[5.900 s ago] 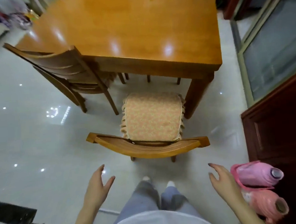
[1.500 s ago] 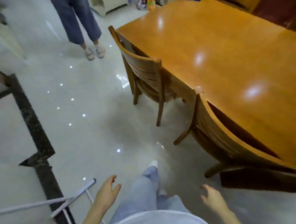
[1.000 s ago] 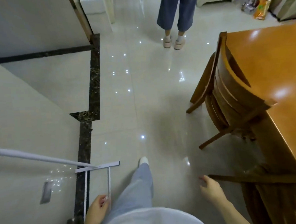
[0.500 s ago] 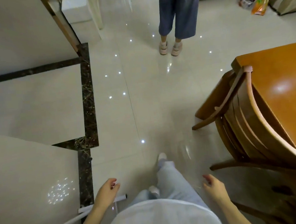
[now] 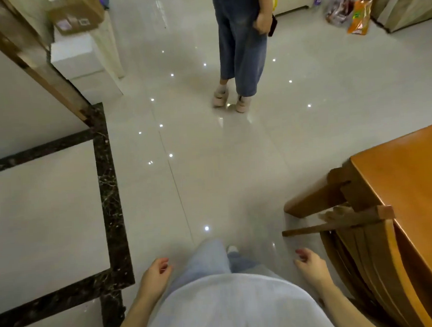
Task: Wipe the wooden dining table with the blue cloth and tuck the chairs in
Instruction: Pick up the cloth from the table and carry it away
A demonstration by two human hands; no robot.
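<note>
The desk (image 5: 413, 176) pokes its corner in from the right. A chair (image 5: 368, 267) sits tucked along its edge. Left grip (image 5: 154, 273) and right grip (image 5: 311, 266) hang low, fingers loose, holding nothing.

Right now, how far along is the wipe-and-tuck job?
Done: the chair in view sits tucked against the table. In hand: nothing; left hand and right hand hang empty. Left: the blue cloth is out of view, so wiping cannot be judged; other chairs unseen.
</note>
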